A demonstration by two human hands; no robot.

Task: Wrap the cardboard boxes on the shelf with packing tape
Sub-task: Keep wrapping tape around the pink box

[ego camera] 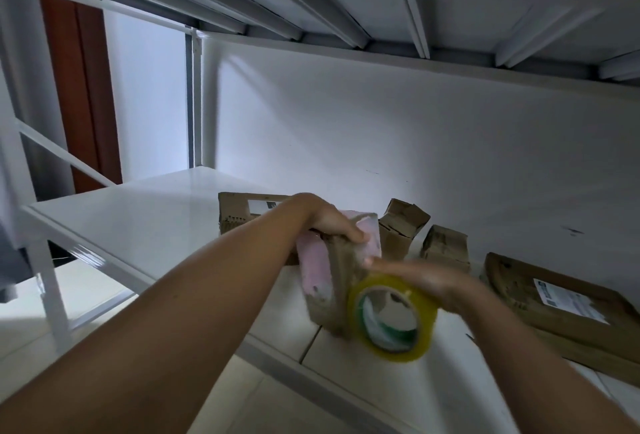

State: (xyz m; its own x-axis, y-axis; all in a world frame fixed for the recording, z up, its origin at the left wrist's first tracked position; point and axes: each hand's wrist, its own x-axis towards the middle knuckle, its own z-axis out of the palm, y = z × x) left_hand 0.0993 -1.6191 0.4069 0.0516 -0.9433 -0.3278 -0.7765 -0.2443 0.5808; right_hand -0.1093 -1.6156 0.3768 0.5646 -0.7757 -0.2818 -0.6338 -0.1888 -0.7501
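Wrapping step under way. Left hand (334,222) is gripping a small cardboard box (341,281) with pink paper, held just above the white shelf (138,222). Right hand (433,281), blurred, is holding the yellowish tape roll (393,319) against the box; finger state: cannot tell exactly. Next, probably: carry tape around the box, keeping tension.

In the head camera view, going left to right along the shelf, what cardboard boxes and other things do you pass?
Labelled box at the back → pink-wrapped box in the left hand's grip → yellow tape roll in the right hand's grip → small open-flapped box → small squat box → flat labelled box.
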